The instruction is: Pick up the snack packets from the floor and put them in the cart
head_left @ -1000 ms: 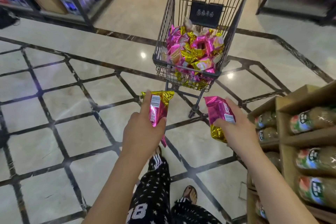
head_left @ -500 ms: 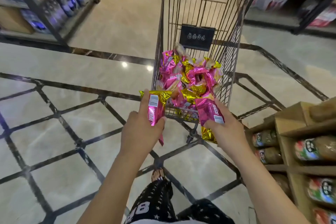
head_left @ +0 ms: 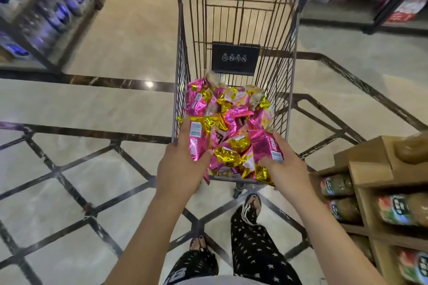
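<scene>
One wide-angle view, from the person's head, faces forward and steeply down. It sits close above the left hand (head_left: 183,169) and right hand (head_left: 289,170), with the cart (head_left: 235,59) just beyond and the floor (head_left: 81,104) all around.

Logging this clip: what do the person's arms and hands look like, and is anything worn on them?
Both are bare. The left hand and right hand have no glove, and no ring, watch or bracelet shows on the fingers or wrists. The left forearm and right forearm are uncovered down to the frame's bottom edge; no sleeve is in view.
</scene>
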### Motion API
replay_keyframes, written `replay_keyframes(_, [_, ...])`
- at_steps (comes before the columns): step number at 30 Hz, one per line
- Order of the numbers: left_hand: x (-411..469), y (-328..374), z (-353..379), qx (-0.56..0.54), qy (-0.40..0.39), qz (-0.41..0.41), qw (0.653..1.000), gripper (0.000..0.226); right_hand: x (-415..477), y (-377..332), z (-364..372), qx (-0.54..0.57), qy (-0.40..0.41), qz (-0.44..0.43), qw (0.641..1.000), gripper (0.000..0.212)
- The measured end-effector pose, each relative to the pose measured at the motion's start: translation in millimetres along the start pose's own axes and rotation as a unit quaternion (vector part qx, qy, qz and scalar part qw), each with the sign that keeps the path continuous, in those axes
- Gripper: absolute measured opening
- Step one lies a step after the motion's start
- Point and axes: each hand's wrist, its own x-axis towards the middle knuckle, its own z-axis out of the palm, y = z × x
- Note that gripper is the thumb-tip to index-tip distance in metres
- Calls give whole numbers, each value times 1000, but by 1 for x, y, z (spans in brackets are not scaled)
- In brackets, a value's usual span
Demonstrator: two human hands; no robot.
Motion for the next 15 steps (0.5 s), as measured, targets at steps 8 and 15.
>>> replay_keyframes(8, [75, 63, 27, 5, 11, -45, 999, 94, 102, -30, -36, -41, -48, -29, 998, 71])
replay_keyframes(15, [109, 94, 34, -6, 36, -48, 998, 88, 154, -60, -41, -73, -57, -96, 991, 69])
